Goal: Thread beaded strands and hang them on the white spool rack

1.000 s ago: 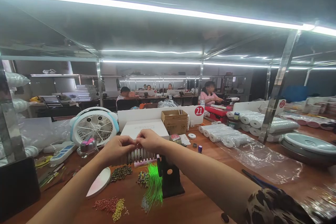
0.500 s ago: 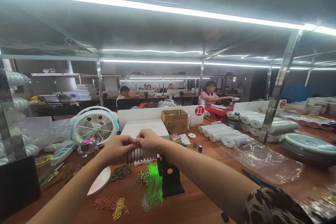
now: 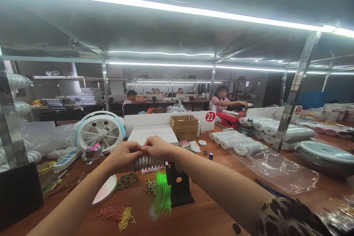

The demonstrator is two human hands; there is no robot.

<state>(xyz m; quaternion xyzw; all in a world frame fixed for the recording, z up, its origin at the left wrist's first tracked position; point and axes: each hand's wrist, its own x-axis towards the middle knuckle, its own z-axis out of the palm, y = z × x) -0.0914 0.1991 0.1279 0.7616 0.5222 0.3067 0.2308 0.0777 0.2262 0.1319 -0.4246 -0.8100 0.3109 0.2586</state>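
Observation:
My left hand (image 3: 125, 156) and my right hand (image 3: 157, 149) meet fingertip to fingertip above a rack of spools (image 3: 151, 163). Both are pinched closed; whatever they grip is too small to make out. Bright green cords (image 3: 163, 195) hang from the rack beside a black stand (image 3: 179, 188). On the brown table lie dark beads (image 3: 127, 180), mixed-colour beads (image 3: 151, 187), red beads (image 3: 112, 214), gold beads (image 3: 126, 219) and small clear pieces (image 3: 152, 214). A white dish (image 3: 106, 191) is tilted left of the dark beads.
Behind my hands stand a white box (image 3: 155, 132), a cardboard box (image 3: 184, 128) and, leftward, a fan (image 3: 100, 132). Wrapped white rolls (image 3: 238, 142) and a lidded basin (image 3: 328, 155) lie on the right. A person in pink (image 3: 221, 99) sits across.
Both hands stay pinched together in nearly the same place. Across the room, the person in pink and a person at the left have shifted their arms slightly.

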